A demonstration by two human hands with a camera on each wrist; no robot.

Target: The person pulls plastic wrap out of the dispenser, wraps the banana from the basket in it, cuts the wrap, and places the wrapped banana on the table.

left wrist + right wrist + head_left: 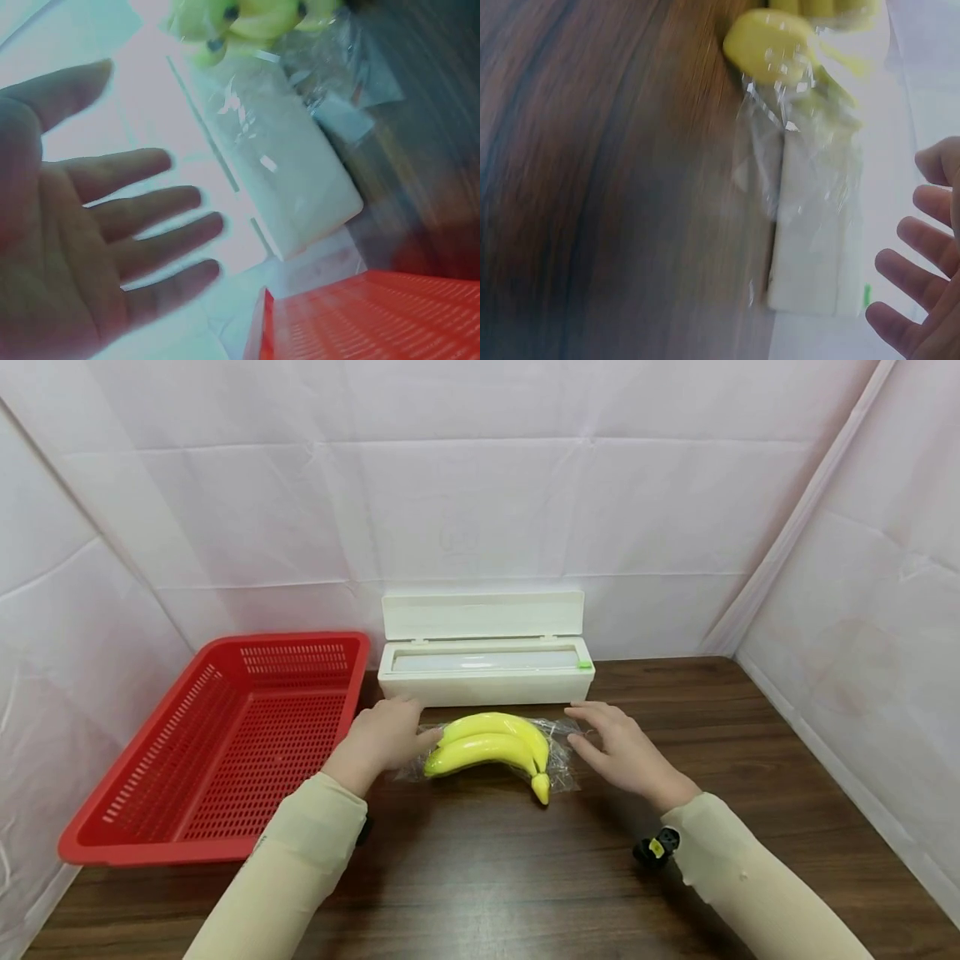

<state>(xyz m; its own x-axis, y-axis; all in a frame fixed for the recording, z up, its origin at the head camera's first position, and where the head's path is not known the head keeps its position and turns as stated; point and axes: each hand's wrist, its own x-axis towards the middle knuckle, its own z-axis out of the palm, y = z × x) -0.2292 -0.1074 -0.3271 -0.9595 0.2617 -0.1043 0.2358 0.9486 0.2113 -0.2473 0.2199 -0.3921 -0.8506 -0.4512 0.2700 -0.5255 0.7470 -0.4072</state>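
A bunch of yellow bananas (483, 750) lies on the table, with clear plastic film (564, 752) spreading out from both of its ends. On the left of the bunch is my left hand (382, 742), its thumb close to the banana tips; in the left wrist view its fingers are spread and hold nothing. My right hand (618, 752) hovers to the right, beyond the stem end and near the film's edge, fingers extended and apart. Behind the bananas stands a white cling film box (487, 691) with its lid raised and a roll inside.
A red plastic basket (352, 693) stands at the left, beside my left forearm. The dark wooden table (487, 877) extends toward me and to the right. White cloth walls (465, 510) close off the back and both sides.
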